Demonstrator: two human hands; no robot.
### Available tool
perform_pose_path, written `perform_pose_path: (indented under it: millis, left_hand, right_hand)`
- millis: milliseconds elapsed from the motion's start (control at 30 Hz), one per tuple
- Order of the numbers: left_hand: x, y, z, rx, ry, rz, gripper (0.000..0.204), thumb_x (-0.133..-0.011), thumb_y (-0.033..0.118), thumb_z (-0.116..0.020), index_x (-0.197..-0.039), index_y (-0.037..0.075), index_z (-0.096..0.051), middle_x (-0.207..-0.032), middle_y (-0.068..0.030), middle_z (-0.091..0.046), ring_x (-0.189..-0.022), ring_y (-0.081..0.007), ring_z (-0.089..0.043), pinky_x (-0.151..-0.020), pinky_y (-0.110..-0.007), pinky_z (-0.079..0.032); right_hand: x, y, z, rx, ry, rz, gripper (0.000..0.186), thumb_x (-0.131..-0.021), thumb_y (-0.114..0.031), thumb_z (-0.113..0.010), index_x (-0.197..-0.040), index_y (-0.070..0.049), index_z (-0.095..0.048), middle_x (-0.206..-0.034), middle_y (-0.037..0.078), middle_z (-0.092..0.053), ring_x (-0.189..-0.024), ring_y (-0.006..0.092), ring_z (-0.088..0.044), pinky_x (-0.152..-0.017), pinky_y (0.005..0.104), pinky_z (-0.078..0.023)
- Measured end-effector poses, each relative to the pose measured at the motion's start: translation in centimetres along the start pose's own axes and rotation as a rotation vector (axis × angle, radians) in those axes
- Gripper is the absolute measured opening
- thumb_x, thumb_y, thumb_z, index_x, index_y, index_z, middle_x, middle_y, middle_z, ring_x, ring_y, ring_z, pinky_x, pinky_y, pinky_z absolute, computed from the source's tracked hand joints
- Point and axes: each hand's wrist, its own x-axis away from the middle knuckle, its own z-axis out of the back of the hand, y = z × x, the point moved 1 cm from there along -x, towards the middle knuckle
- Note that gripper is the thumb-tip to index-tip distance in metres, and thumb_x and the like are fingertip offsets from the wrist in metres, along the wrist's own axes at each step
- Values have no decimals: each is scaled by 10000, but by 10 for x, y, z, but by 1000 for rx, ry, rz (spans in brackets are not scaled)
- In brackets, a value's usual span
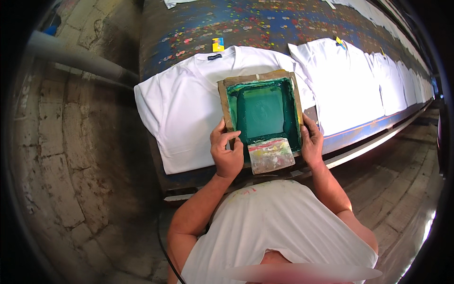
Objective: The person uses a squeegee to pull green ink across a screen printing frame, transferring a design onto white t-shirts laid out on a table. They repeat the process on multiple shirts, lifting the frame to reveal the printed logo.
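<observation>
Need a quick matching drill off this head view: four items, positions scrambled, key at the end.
1. Left hand
2. Right hand
3. Paint-smeared block
4. Yellow-and-blue tag

A. At the near end of the wooden frame
B. On the frame's right side
C. Just beyond the neck of the nearest white shirt
D. On the frame's left side

Pairs: 1-D, 2-B, 3-A, 4-C

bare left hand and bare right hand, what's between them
In the head view, a rectangular wooden-framed green screen, with a paint-smeared pale block at its near edge.
</observation>
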Motion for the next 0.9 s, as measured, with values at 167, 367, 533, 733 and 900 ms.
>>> perform_pose_path:
  millis: [167, 367, 533, 733, 900]
  left_hand:
    - [1, -8, 0, 33, 16, 60, 251, -881, -120, -771, -1086, 19, -811, -1551, -328, -648, -1385, -416, -681, -1156, -477, -539]
    - [7, -8, 4, 72, 1, 85, 260, -936, -183, -727, -1139, -34, -790, -1660, -290, -578, -1283, -245, -720, -902, -318, -612]
    - [6, -9, 4, 113, -1, 67, 279, -945, -201, -708, -1156, -32, -776, -1697, -284, -536, -1315, -247, -709, -912, -310, -625]
    - [7, -10, 7, 72, -23, 120, 259, -946, -171, -726, -1146, -15, -780, -1687, -286, -549, -1391, -282, -677, -957, -323, -613]
    - [8, -13, 2, 125, 14, 111, 257, -942, -167, -732, -1136, -7, -786, -1680, -280, -561, -1425, -288, -662, -988, -324, -601]
  right_hand:
    - [-1, -2, 0, 55, -15, -31, 400, -1164, -38, -612, -1544, 81, -648, -1409, 157, -735, -1319, 216, -670, -1167, 357, -499]
    - [1, -8, -1, 117, 21, 55, 380, -1133, -55, -662, -1497, 52, -680, -1270, 192, -742, -1180, 295, -687, -1064, 394, -537]
    - [1, -10, -2, 71, 24, 4, 382, -1114, -50, -688, -1486, 38, -691, -1246, 212, -749, -1157, 343, -690, -1043, 417, -549]
    - [-1, -8, -2, 89, 21, 30, 389, -1117, -52, -694, -1499, 20, -695, -1258, 191, -744, -1144, 311, -691, -1041, 397, -555]
    - [-2, -6, -1, 49, 8, 8, 391, -1121, -63, -699, -1506, 3, -700, -1255, 184, -742, -1136, 302, -692, -1040, 386, -556]
